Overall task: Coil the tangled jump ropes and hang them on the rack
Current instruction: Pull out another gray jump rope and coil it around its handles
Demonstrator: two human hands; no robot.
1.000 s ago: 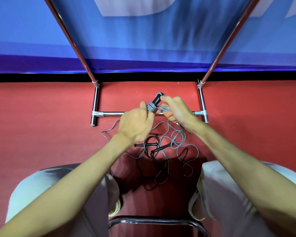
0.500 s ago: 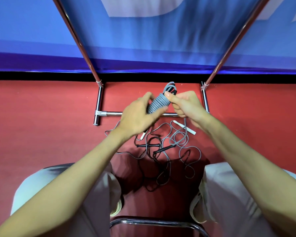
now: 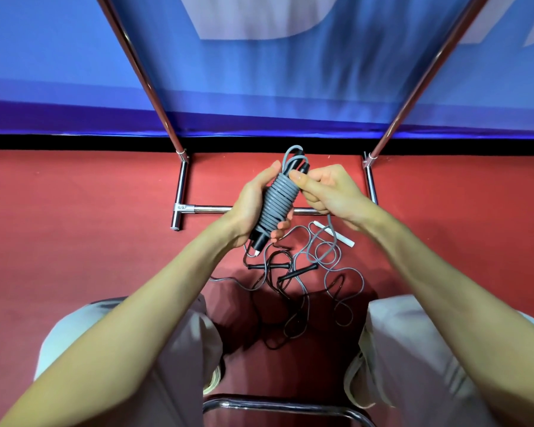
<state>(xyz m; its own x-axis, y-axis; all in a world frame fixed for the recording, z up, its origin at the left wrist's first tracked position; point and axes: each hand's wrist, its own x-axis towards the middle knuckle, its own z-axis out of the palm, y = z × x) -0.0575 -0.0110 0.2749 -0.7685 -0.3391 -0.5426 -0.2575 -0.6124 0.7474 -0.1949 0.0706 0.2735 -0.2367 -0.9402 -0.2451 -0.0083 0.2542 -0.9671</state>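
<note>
A grey jump rope point(image 3: 278, 202) is wound in tight turns around its black handles, forming a thick bundle. My left hand point(image 3: 251, 208) grips the bundle from the left and below. My right hand point(image 3: 324, 189) pinches the rope at the bundle's upper end, and a grey strand hangs from it to the floor. On the red floor below lies a tangle of black and grey ropes point(image 3: 302, 282) with two black handles point(image 3: 298, 271) and a white handle point(image 3: 333, 233). The chrome rack point(image 3: 179, 192) stands just beyond my hands.
The rack's two slanted poles point(image 3: 142, 72) rise against a blue banner point(image 3: 275, 72). Its base bar point(image 3: 210, 208) crosses the floor under my hands. My knees in light trousers point(image 3: 142, 349) flank the tangle. A chrome chair edge point(image 3: 278, 406) curves at the bottom.
More grey turns are wound on, so the bundle is longer and thicker. Both hands have risen slightly toward the rack, and the white handle on the floor is uncovered.
</note>
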